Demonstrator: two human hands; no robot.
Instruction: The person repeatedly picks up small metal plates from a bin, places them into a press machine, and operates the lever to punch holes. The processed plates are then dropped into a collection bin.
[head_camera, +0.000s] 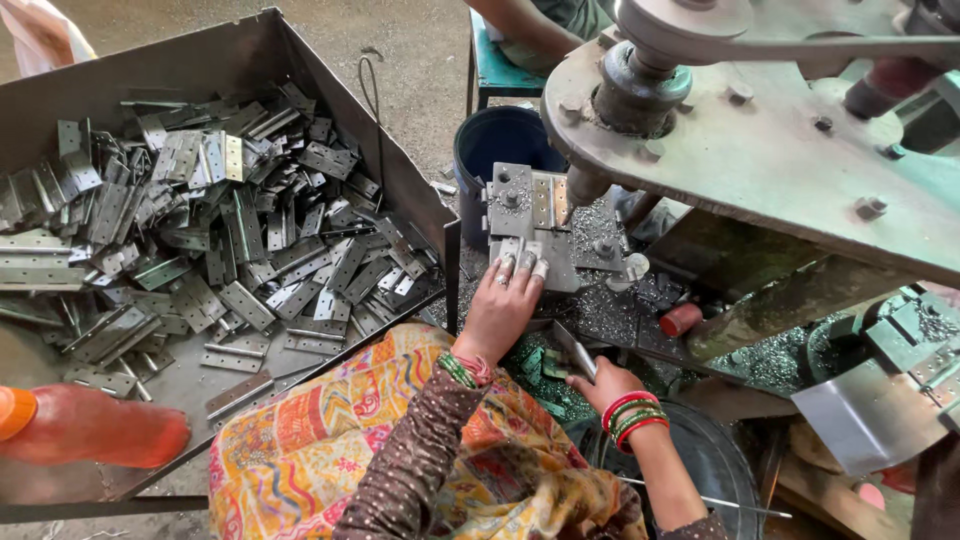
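My left hand (505, 298) rests with its fingertips on a metal hinge plate (530, 250) lying on the steel fixture block (515, 205) under the press spindle (585, 183). My right hand (603, 383), wearing red and green bangles, grips another flat hinge piece (575, 350) just below the fixture. A large metal tray (230, 70) at the left holds a heap of several grey hinge plates (215, 230). Metal shavings (600, 310) cover the bed around the fixture.
The heavy press machine body (760, 150) overhangs the right side. A dark blue bucket (500, 145) stands behind the fixture. An orange bottle (90, 425) lies at the lower left. Another person's arm (520, 30) shows at the top by a teal stool.
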